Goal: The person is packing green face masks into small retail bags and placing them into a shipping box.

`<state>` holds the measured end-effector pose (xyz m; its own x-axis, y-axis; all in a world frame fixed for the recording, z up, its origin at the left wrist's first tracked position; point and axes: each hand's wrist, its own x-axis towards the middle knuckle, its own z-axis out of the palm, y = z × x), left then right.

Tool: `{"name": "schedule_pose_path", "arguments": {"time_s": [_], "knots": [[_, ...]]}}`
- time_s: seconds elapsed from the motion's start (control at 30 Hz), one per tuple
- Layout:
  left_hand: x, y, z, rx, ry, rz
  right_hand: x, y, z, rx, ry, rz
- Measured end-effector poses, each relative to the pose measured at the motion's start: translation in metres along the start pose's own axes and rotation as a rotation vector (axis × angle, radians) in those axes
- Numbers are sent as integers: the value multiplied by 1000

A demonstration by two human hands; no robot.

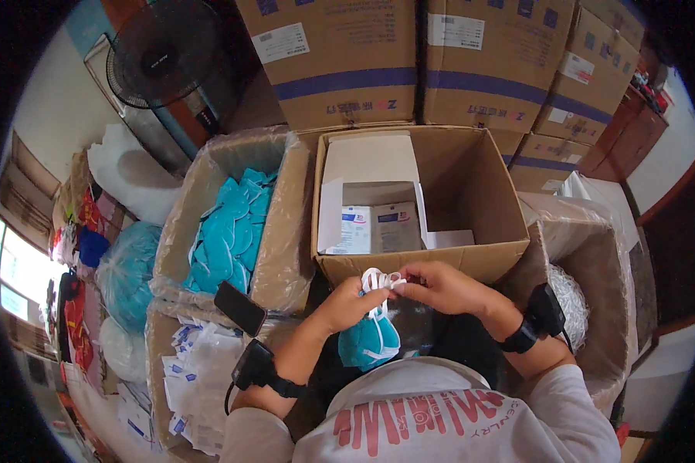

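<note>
My left hand is closed at the top of a teal cup-shaped face mask, which hangs in front of my shirt. Whether there is one mask or a small stack I cannot tell. White elastic straps loop up from it between my two hands. My right hand pinches the straps from the other side, its fingertips close to my left thumb. Just beyond my hands stands a brown carton, with an open white box inside that holds small printed packs.
At the left, a plastic-lined carton holds many teal masks. Nearer is a carton of white-and-blue packets, with a phone by its edge. A lined carton at right holds a white strap bundle. Stacked cartons and a fan stand behind.
</note>
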<state>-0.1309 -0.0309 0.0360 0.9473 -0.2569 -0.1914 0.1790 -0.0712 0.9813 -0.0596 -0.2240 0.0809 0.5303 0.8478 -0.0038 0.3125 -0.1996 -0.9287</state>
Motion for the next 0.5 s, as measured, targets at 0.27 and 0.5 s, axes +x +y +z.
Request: {"name": "schedule_pose_path", "arguments": {"time_s": [0.27,0.5], "knots": [[1,0,8,133,232,96,6,0,5,-511,142,-154],[8,-1,13,433,413,428,4,-8,-1,-522,106,-209]]}}
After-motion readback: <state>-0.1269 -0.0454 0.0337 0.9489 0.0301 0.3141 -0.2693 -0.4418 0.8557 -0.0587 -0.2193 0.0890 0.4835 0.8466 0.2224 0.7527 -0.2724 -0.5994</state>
